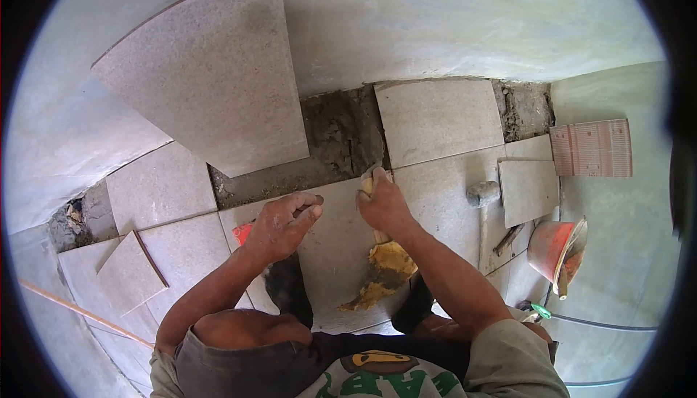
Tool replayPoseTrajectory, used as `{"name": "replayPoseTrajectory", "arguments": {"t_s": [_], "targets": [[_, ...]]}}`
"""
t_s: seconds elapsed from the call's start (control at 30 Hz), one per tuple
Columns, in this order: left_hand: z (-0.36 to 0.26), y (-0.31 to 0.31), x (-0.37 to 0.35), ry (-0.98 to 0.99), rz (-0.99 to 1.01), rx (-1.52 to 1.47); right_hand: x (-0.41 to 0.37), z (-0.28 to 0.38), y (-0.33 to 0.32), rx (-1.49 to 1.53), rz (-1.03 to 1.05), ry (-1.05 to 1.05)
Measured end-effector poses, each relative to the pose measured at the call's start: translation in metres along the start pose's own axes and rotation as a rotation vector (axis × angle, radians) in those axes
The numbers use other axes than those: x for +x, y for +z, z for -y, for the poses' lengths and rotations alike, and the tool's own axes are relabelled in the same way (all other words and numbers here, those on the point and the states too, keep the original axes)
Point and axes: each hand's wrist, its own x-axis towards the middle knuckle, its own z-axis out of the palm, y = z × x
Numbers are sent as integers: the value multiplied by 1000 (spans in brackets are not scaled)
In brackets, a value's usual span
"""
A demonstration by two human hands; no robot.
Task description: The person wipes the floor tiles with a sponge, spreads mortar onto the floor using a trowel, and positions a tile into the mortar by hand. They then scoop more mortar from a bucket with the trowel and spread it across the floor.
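My right hand [382, 200] is closed around the wooden handle of a trowel [368, 182], at the near edge of a gap filled with dark mortar [341, 136]. To its left my left hand [284, 222] is raised over the laid tiles, its fingers curled and pinched around a small grey lump. A large loose tile [225, 71] leans against the wall at the upper left. A yellow sponge [390, 266] lies on the tiles below my right hand. A red object [242, 233] is partly hidden behind my left hand.
A mallet [483, 195] lies on the floor to the right, beside a loose tile [529, 192]. A red bucket [555, 247] stands by the right wall, below a ribbed tile [592, 149]. A cut tile [132, 273] lies at the left.
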Motion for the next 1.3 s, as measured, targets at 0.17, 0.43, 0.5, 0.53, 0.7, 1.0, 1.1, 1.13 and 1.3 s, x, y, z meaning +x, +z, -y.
{"name": "replayPoseTrajectory", "arguments": {"t_s": [0.17, 0.43, 0.5, 0.53, 0.7, 1.0, 1.1, 1.13, 1.3], "targets": [[2, 0, 3, -45, -12, -40, -10, -2, 7, -61, -64, 69], [9, -1, 2, -47, -13, -14, -9, -18, 30, 22, -81, 10], [18, -2, 1, -8, -47, 8, -11, -15, 32, 37, 2, 6], [21, -4, 2, -19, -58, 14, -10, -17, 34, 49, -73, -6], [27, -6, -2, -10, -111, 22, -7, -20, 36, 98, 11, 18], [58, -8, -5, -1, -278, 222, -8, -4, 31, 426, -5, 33], [68, -7, -8, 33, -302, 251, -5, -15, 46, 358, -61, -182], [71, -4, -8, 47, -289, 241, -6, -23, 50, 351, -76, -169], [81, -1, -8, 89, -305, 322, 2, -31, 71, 370, -11, -131]]}}
